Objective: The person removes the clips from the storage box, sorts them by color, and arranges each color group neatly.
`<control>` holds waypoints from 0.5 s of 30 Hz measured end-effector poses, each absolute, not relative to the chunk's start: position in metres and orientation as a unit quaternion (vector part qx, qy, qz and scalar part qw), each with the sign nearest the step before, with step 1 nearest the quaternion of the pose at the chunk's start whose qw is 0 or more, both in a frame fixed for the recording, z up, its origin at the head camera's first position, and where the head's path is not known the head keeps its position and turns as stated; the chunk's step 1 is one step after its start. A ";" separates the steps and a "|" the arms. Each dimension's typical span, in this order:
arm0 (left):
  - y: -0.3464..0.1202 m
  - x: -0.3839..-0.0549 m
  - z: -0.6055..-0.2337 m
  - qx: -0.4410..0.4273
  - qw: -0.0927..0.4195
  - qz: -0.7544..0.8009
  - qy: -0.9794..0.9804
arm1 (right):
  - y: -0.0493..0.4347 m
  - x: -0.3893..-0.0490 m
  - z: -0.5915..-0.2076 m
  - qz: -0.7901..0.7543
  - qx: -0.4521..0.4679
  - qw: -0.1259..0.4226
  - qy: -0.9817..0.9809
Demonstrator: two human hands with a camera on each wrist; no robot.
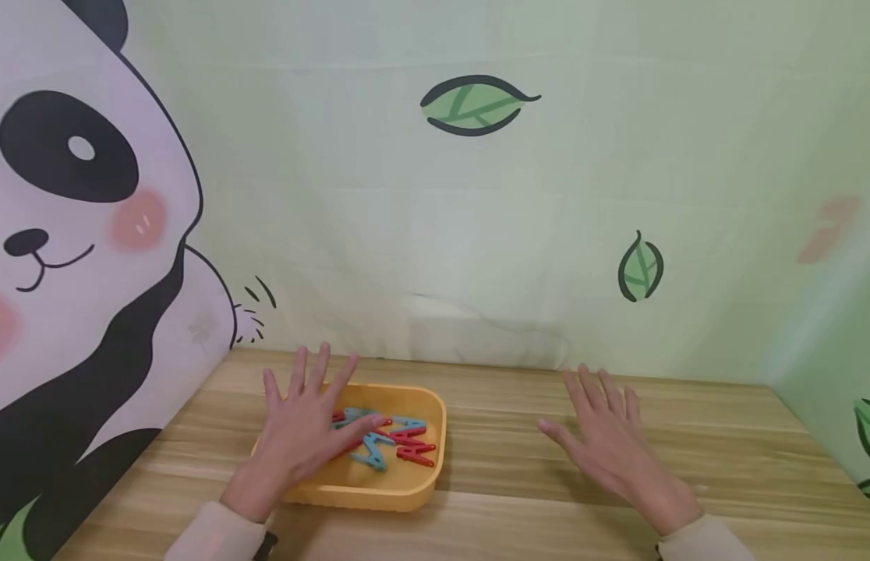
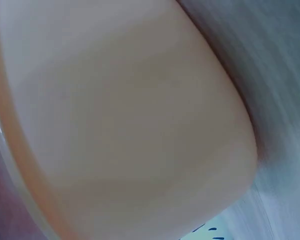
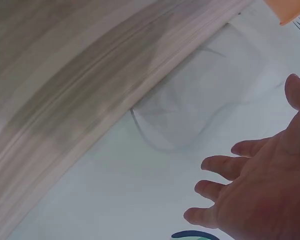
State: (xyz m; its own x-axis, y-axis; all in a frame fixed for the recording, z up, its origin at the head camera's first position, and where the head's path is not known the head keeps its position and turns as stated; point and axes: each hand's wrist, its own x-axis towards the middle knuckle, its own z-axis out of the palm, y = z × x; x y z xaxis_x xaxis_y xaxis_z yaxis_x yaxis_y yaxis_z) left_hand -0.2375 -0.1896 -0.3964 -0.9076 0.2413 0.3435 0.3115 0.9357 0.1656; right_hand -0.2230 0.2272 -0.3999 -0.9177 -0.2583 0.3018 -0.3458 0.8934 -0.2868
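Observation:
My left hand [image 1: 302, 432], fingers spread wide, is over the left part of a yellow plastic basket [image 1: 400, 499] and hides some of what lies in it. Several red clothespins [image 1: 414, 453] and blue clothespins [image 1: 372, 452] lie loose in the basket. In the left wrist view the basket's outer wall [image 2: 140, 120] fills most of the picture. To the right of the basket, my right hand [image 1: 610, 444] is held above the table with straight, spread fingers and nothing in it. The right wrist view shows that same hand [image 3: 270, 185] from its palm side.
The wood-grain table [image 1: 505, 452] runs back to a pale green backdrop [image 1: 351, 195]. A large printed panda [image 1: 154, 296] covers the backdrop on the left, and printed leaves [image 1: 473, 109] are scattered over it.

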 end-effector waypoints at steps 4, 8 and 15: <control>-0.192 -0.238 -0.395 -0.143 0.161 -0.114 -0.970 | 0.224 -0.224 -0.398 0.172 0.167 0.135 -0.961; -0.194 -0.238 -0.393 -0.143 0.171 -0.129 -0.966 | 0.220 -0.226 -0.395 0.178 0.187 0.146 -0.955; -0.202 -0.238 -0.390 -0.141 0.171 -0.140 -0.965 | 0.211 -0.231 -0.391 0.194 0.226 0.163 -0.941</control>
